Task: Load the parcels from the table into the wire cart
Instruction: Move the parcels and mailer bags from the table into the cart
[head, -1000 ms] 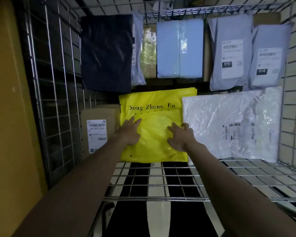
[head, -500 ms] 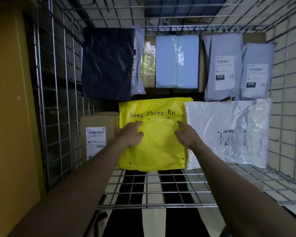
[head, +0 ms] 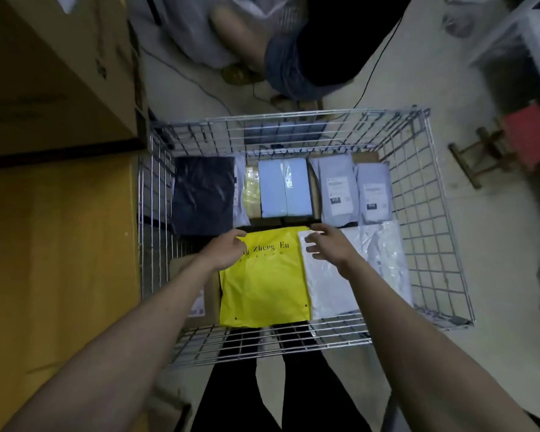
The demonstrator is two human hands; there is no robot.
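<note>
Both arms reach down into the wire cart point(head: 418, 194). The left hand point(head: 228, 249) rests on the far left corner of the yellow bag point(head: 262, 282), fingers loosely curled. The right hand point(head: 329, 244) hovers, fingers spread, over the white bag point(head: 368, 269) just right of it. Far row: black bag point(head: 203, 194), blue parcel point(head: 282, 191), two grey mailers point(head: 356, 194).

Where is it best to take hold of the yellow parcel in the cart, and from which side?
Probably by its far top corners, from above. The yellow parcel lies flat in the wire cart, a white bag against its right edge and a carton at its left. The left hand is at one corner, the right hand near the other.
</note>
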